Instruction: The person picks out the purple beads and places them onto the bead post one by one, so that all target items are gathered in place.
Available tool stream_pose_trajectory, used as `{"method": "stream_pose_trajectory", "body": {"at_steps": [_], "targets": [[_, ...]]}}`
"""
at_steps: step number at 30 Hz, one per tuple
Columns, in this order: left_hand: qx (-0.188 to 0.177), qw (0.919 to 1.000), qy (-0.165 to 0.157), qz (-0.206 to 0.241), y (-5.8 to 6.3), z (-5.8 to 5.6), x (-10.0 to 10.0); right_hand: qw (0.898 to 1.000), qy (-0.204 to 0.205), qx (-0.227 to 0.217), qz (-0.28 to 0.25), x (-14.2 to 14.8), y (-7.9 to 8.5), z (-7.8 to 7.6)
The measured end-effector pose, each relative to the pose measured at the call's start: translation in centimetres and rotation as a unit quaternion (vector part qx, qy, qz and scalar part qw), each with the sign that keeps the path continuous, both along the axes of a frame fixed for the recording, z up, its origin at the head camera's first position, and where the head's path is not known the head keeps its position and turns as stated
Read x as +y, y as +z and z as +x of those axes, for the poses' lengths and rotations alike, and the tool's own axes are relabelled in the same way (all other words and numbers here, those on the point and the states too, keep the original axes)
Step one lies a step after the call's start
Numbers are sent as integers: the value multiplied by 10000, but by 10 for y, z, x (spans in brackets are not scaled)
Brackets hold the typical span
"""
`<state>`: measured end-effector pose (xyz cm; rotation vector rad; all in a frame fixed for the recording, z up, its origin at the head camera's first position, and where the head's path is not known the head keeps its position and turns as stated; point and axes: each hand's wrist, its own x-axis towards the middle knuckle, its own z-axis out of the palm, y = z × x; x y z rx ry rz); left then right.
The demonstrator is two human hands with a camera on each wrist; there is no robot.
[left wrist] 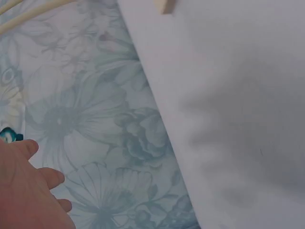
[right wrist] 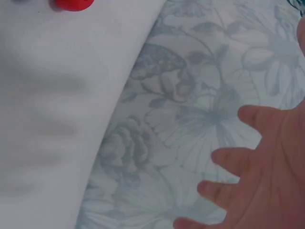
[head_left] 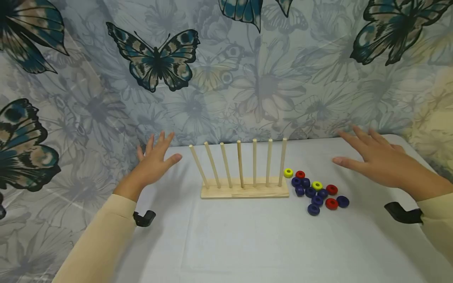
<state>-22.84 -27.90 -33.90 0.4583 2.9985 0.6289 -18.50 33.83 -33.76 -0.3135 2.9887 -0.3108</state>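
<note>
A wooden peg rack (head_left: 245, 192) with several upright dowels stands at the middle of the white table. To its right lies a loose cluster of ring beads: blue beads (head_left: 310, 192), red beads (head_left: 331, 204) and yellow beads (head_left: 317, 186). My left hand (head_left: 152, 167) hovers left of the rack, fingers spread, holding nothing. Over the table's right side, beyond the beads, my right hand (head_left: 378, 159) is raised with its fingers spread and holds nothing. In the right wrist view a red bead (right wrist: 74, 4) shows at the top edge.
The white-covered table (head_left: 226, 243) reaches back to a cloth backdrop (head_left: 219, 106) printed with butterflies and flowers. Black straps (head_left: 144, 218) show at both wrists. Shadows of the hands fall on the tabletop.
</note>
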Motion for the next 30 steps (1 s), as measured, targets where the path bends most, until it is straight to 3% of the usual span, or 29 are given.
{"method": "stream_pose_trajectory", "body": {"at_steps": [5,9,14,23,26,30], "targets": [[37,9914,-126,1306,-4,5,-2,9915,349,108,-1245,9,-8,5],[-7,9665,-364,2541,-10,7,0,9673,684,343,-2420,15,-18,13],[-56,9134,-407,4050,-19,12,6,9392,678,569,-3319,23,-36,24],[-578,7946,-292,6037,-38,22,25,9077,881,472,-4075,37,-61,35],[-655,7710,-410,6321,-45,25,34,8893,1042,321,-4442,40,-70,38],[-757,7512,-333,6549,-57,26,44,8544,1063,-42,-5087,45,-88,40]]}}
